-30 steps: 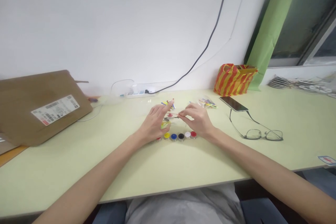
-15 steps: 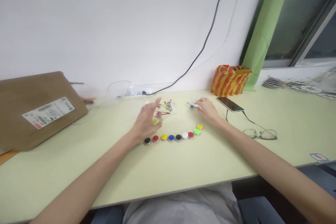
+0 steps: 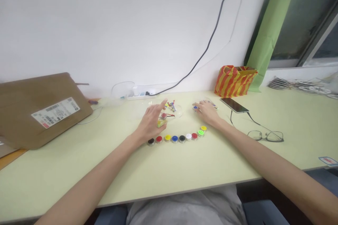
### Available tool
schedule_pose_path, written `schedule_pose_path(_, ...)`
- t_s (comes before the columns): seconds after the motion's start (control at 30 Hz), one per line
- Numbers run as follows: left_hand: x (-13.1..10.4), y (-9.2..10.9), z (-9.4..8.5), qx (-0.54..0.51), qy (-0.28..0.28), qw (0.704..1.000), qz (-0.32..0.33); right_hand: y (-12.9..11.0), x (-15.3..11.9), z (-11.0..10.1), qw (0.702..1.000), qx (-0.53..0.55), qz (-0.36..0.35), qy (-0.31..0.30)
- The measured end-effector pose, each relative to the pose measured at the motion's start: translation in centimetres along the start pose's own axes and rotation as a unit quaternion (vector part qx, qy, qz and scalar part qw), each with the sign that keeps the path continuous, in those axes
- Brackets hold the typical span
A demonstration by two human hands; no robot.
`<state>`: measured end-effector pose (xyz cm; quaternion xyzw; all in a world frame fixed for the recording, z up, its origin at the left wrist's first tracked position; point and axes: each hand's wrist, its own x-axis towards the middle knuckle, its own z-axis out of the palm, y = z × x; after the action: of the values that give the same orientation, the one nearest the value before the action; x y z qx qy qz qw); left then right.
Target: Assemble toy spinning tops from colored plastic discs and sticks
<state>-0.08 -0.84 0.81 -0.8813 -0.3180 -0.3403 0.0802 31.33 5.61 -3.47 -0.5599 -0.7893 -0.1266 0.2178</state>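
My left hand hovers open above the table, thumb and index finger spread apart. Just past it lie a small red piece with thin dark and red sticks and a yellow-green piece, partly hidden by the hand. Fingers bent, my right hand has its tips on a small blue round piece, gripping its side. Closer to me, a curved row of small clear pots with coloured lids includes a black one, a blue one and a yellow one.
Several coloured sticks lie by the clear plastic near the wall. A cardboard parcel occupies the left, a power strip the back. Rightward are a striped bag, a cabled phone and glasses.
The view has shifted slightly left. My right hand has lowered and flattened over the blue piece; the blue stick at its fingertips no longer shows. My left hand keeps nearly the same pose.
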Motion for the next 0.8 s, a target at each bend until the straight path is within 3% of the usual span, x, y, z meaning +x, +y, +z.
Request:
schedule_pose_path(0.17, 0.0, 0.0, 0.0, -0.002, 0.001, 1.0, 0.003, -0.5, 0.1, -0.2, 0.998, 0.009, -0.022, -0.053)
schedule_pose_path(0.3, 0.0, 0.0, 0.1, -0.003, -0.002, 1.0, 0.004, -0.4, 0.3, -0.7, 0.999, 0.029, -0.015, -0.039)
schedule_pose_path(0.5, -0.1, 0.0, 0.3, 0.002, -0.003, 1.0, 0.003, -1.5, -0.4, -4.0, 0.984, 0.137, -0.015, 0.114)
schedule_pose_path(0.7, -0.1, -0.1, 0.6, 0.011, 0.01, 1.0, -0.001, -5.2, -2.6, -8.2, 0.901, 0.315, -0.062, 0.29)
schedule_pose_path(0.8, -0.1, -0.1, 0.6, 0.009, 0.014, 1.0, -0.006, -6.7, -3.3, -9.1, 0.887, 0.339, -0.094, 0.299)
